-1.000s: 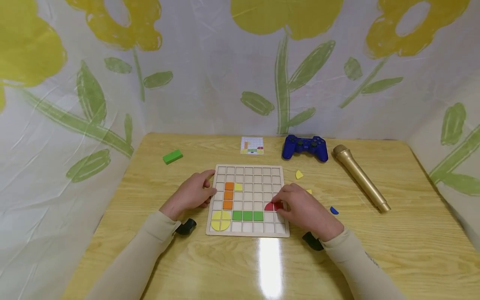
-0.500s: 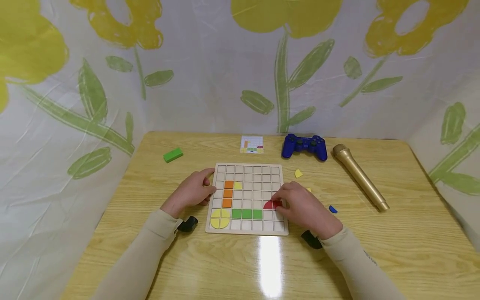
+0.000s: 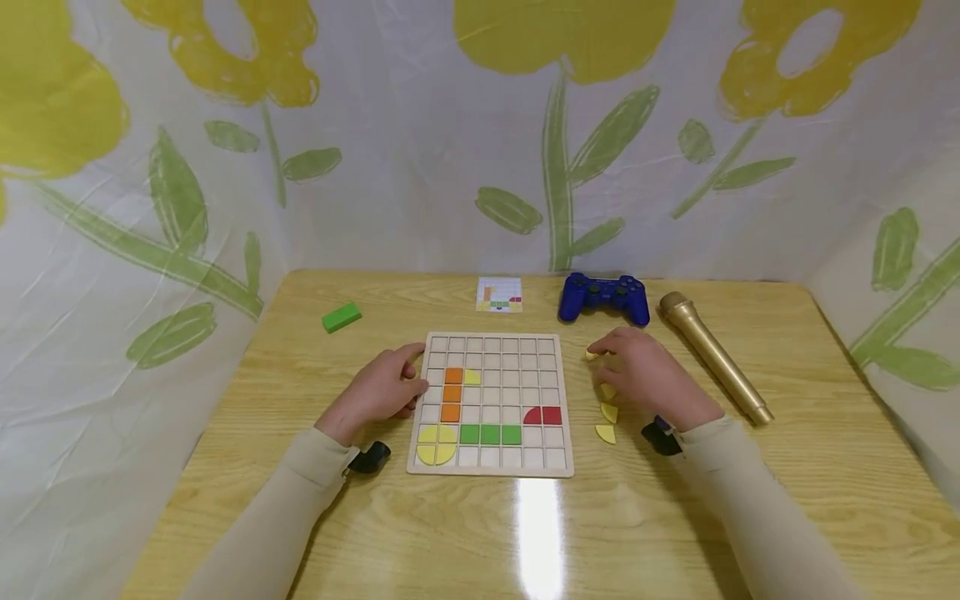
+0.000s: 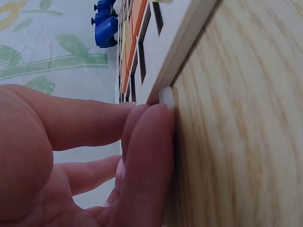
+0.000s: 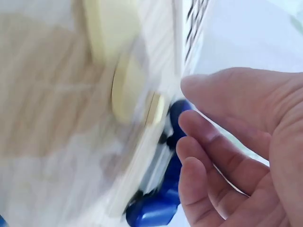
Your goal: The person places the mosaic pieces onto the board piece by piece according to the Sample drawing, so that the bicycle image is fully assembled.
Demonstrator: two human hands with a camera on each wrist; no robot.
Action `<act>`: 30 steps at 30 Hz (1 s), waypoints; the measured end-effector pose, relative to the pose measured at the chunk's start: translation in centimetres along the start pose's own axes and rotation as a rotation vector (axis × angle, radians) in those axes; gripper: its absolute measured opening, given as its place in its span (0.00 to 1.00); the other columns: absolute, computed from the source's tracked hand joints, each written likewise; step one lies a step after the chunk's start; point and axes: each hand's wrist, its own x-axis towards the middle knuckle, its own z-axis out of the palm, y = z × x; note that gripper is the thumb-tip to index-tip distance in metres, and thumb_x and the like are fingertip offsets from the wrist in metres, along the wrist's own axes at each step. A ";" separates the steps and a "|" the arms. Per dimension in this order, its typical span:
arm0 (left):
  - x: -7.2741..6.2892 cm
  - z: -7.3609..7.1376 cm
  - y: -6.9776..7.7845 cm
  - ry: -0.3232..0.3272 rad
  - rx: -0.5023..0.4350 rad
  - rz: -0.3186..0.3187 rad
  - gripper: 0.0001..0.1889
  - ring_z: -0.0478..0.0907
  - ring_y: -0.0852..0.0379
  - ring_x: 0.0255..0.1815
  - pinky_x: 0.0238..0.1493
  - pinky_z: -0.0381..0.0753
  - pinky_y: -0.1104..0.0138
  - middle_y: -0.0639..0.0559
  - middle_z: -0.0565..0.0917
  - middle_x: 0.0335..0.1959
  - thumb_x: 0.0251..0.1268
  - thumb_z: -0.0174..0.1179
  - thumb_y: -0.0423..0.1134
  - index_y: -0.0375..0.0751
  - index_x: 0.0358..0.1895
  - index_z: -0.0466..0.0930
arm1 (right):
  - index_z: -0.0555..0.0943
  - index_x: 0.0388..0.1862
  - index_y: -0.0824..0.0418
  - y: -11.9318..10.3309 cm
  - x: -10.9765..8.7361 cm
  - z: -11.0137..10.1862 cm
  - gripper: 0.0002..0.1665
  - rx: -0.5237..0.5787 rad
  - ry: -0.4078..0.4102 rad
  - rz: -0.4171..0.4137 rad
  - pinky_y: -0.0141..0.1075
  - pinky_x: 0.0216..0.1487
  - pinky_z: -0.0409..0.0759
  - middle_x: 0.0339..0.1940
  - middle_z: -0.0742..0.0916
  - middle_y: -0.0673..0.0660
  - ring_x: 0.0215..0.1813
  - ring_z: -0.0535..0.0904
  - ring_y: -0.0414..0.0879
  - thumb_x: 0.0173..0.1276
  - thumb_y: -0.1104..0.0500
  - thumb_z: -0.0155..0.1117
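Observation:
A wooden grid board (image 3: 491, 344) lies flat, bearing orange squares (image 3: 452, 394), a yellow four-piece circle (image 3: 437, 445), green squares (image 3: 491, 434), a lone yellow quarter piece (image 3: 472, 377), a red quarter piece (image 3: 532, 416) and a red square (image 3: 552, 416). My left hand (image 3: 381, 387) rests its fingertips against the board's left edge; the left wrist view shows them touching its rim. Beyond the right edge, my right hand (image 3: 647, 375) hovers over loose yellow quarter pieces (image 3: 606, 434), its index fingertip by the farthest one (image 3: 591, 356). Thumb and fingers stand apart with nothing between them.
A small pattern card (image 3: 499, 295) lies behind the board. To its right are a blue game controller (image 3: 603, 298) and a gold microphone (image 3: 712, 357). A green block (image 3: 341, 317) sits at the back left. A flowered cloth surrounds the table.
My right hand has left the red pieces, which now lie in their cells, and moved right and away from me to the yellow pieces. My left hand stays at the board's edge.

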 end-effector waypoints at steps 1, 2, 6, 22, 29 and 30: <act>-0.1 0.0 -0.1 -0.002 -0.001 0.000 0.37 0.82 0.54 0.31 0.33 0.89 0.64 0.44 0.75 0.50 0.80 0.62 0.37 0.44 0.86 0.60 | 0.87 0.61 0.66 0.2 0.3 -0.2 0.18 -0.001 -0.006 0.003 0.61 0.68 0.81 0.59 0.88 0.64 0.63 0.83 0.64 0.74 0.64 0.70; -0.2 0.0 -0.1 -0.003 -0.004 -0.001 0.37 0.82 0.54 0.31 0.33 0.89 0.64 0.44 0.75 0.49 0.80 0.62 0.37 0.44 0.86 0.60 | 0.87 0.62 0.67 0.5 0.6 -0.2 0.19 -0.003 -0.015 0.006 0.61 0.69 0.81 0.60 0.88 0.65 0.65 0.82 0.65 0.74 0.64 0.70; -0.4 0.2 -0.3 -0.008 -0.012 -0.001 0.37 0.82 0.54 0.31 0.32 0.89 0.64 0.44 0.75 0.48 0.80 0.62 0.37 0.44 0.86 0.59 | 0.86 0.63 0.67 1.2 1.6 -0.1 0.21 -0.020 -0.046 -0.002 0.63 0.72 0.78 0.64 0.87 0.66 0.69 0.80 0.67 0.73 0.64 0.70; -0.5 0.4 0.2 0.013 -0.003 0.015 0.36 0.81 0.54 0.30 0.31 0.88 0.65 0.44 0.75 0.48 0.79 0.63 0.36 0.44 0.86 0.61 | 0.90 0.56 0.64 1.7 2.8 0.4 0.15 0.001 -0.080 0.004 0.55 0.66 0.84 0.54 0.90 0.60 0.60 0.85 0.58 0.71 0.67 0.71; -0.4 0.2 0.2 0.019 0.000 0.001 0.37 0.82 0.54 0.30 0.31 0.88 0.65 0.44 0.75 0.50 0.79 0.63 0.37 0.44 0.86 0.60 | 0.91 0.54 0.62 1.9 2.8 0.4 0.13 0.012 -0.094 0.036 0.54 0.61 0.85 0.51 0.89 0.58 0.55 0.85 0.55 0.72 0.65 0.72; -0.4 0.1 0.2 0.021 -0.001 0.002 0.37 0.82 0.54 0.30 0.31 0.88 0.65 0.44 0.75 0.50 0.79 0.63 0.36 0.44 0.86 0.60 | 0.91 0.54 0.61 1.8 2.8 0.4 0.13 0.012 -0.095 0.044 0.53 0.60 0.85 0.50 0.89 0.57 0.55 0.85 0.54 0.72 0.64 0.72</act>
